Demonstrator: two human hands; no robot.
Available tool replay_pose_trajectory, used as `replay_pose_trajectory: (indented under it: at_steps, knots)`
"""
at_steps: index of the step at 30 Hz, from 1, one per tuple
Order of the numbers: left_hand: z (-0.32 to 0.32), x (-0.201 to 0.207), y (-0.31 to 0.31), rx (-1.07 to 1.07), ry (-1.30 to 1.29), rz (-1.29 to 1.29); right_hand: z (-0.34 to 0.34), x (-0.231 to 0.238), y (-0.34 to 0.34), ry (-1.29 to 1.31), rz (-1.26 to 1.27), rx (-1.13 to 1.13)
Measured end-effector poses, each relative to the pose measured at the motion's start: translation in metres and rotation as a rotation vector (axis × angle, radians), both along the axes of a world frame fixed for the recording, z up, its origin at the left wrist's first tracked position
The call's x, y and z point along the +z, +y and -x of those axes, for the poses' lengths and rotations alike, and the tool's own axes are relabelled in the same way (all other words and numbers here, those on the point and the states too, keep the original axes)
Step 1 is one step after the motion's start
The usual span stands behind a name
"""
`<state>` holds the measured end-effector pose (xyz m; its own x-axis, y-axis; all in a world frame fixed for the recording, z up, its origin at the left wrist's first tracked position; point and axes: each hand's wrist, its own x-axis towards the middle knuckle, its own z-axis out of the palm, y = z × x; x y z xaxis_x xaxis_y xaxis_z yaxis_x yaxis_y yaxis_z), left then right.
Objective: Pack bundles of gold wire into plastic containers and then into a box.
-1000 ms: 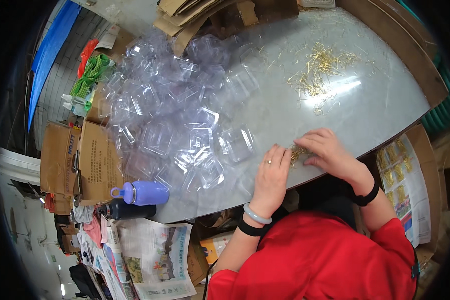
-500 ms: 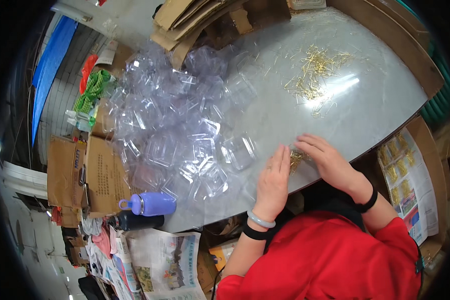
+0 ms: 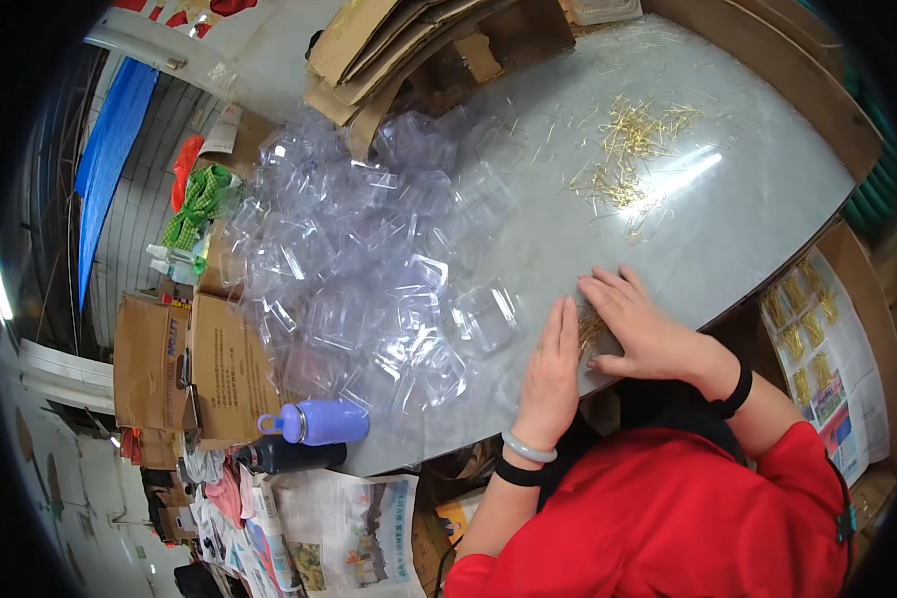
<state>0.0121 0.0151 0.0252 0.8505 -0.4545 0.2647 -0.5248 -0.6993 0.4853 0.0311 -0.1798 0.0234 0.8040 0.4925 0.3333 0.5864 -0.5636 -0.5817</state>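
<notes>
Near the front edge of the grey table (image 3: 747,214), a small bunch of thin gold-coloured metal wire pieces (image 3: 589,329) lies between my two hands. My left hand (image 3: 550,384) stands along its left side with fingers stretched straight and held together. From the right, my right hand (image 3: 640,324) leans over the bunch, fingers stretched and thumb apart, hiding part of it. Neither hand is closed round the pieces. Farther back, a looser heap of the same gold wire pieces (image 3: 628,145) is scattered across the tabletop.
Clear plastic boxes (image 3: 349,259) are piled over the table's left side. A purple bottle (image 3: 334,423) and a black bottle (image 3: 294,455) lie at the front left. Folded cardboard (image 3: 389,50) stands at the back. Bundled gold pieces (image 3: 793,344) rest on newspaper in a carton (image 3: 872,329) at right.
My right hand has tilted farther over the bunch, its thumb now apart from the fingers. My left hand stays beside the bunch. The whole view has shifted slightly.
</notes>
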Motion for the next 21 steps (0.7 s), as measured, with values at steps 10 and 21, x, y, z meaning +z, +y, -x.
replay_pose_trajectory:
  at_steps: [10, 21]
  knots:
    - [0.007, 0.007, 0.013, 0.044, -0.139, 0.348, -0.003, -0.011, -0.001, -0.263, -0.062, 0.036]
    - [0.088, 0.001, 0.057, 0.395, -0.402, 0.220, 0.015, -0.004, -0.011, -0.142, -0.042, -0.079]
